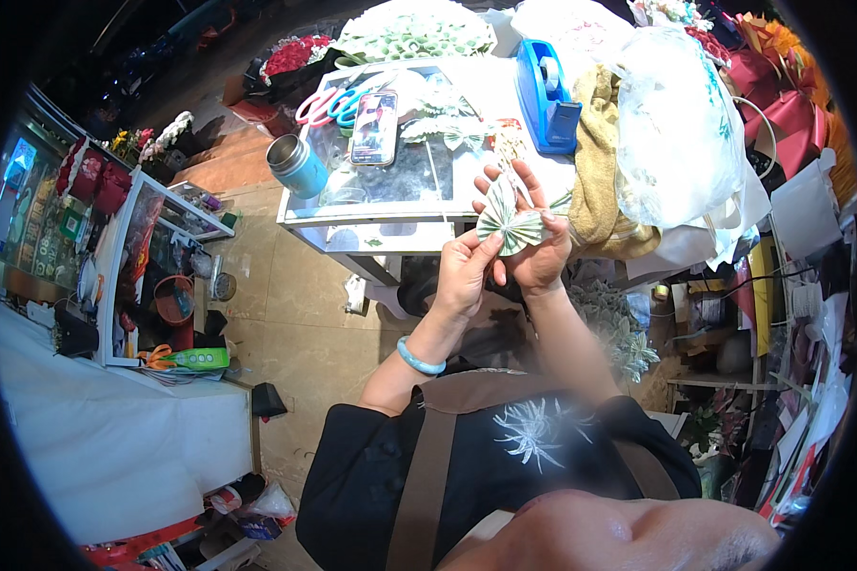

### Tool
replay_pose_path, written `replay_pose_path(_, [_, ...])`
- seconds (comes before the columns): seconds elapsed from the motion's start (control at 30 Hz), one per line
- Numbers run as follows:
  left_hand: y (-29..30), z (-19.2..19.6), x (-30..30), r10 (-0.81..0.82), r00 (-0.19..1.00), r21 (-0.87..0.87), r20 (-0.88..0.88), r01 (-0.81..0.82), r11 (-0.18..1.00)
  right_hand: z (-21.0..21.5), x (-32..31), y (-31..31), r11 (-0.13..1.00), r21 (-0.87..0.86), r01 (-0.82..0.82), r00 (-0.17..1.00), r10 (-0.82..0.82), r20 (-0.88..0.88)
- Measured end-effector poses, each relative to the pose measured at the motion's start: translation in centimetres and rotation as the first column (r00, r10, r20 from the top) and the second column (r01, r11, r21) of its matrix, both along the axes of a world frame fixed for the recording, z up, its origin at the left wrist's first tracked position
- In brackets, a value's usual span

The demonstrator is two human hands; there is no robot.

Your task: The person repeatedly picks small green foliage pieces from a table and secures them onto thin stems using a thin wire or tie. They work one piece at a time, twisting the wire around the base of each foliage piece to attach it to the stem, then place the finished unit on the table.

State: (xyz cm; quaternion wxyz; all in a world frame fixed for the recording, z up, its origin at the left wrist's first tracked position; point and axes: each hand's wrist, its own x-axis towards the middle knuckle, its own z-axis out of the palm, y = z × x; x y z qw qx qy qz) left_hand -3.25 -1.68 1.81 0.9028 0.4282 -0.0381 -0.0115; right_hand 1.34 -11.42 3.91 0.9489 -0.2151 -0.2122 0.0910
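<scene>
Nearest me, at the bottom of the head view, are the black shirt (352, 476) and brown apron strap (427, 476), with both forearms reaching up past them. A pale blue bangle (421, 357) circles the left wrist. Beyond it I see the left hand (468, 269) closed on the pleated green-and-white piece (510, 233), thumb laid over its lower left side. The right hand (545, 257) is cupped behind and to the right of that piece, fingers half curled and apart; since the folds cover its palm, I can't tell whether it grips or only supports. The piece sits up at the front edge of the white-framed glass table (381, 221), near its right part. To my left, tan floor (281, 266) gives room between that table and the white-framed shelf unit (107, 309). On the right, a mustard cloth (595, 162) and a plastic bag (676, 133) crowd the hands' side. Farther over the tabletop, a blue cup (300, 169) stands by the left edge, then a phone (374, 138), pink-handled scissors (318, 107), more pleated pieces (464, 133) and a blue tape dispenser (548, 109). Red flowers (295, 55) lie beyond the far left corner.
</scene>
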Motion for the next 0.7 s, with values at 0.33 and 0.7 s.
replay_pose_path(0.33, [3.2, 0.4, -0.2, -0.079, 0.996, 0.296, 0.032, 0.066, 0.953, 0.4, 3.5, -4.3, 0.891, -0.44, 0.113, 0.987, -0.153, -0.056])
replay_pose_path(0.7, [3.8, 0.6, -0.4, -0.237, 0.972, 0.386, 0.01, 0.215, 0.897, 2.1, 3.7, -3.5, 0.637, -0.77, -0.035, 0.983, 0.161, 0.088])
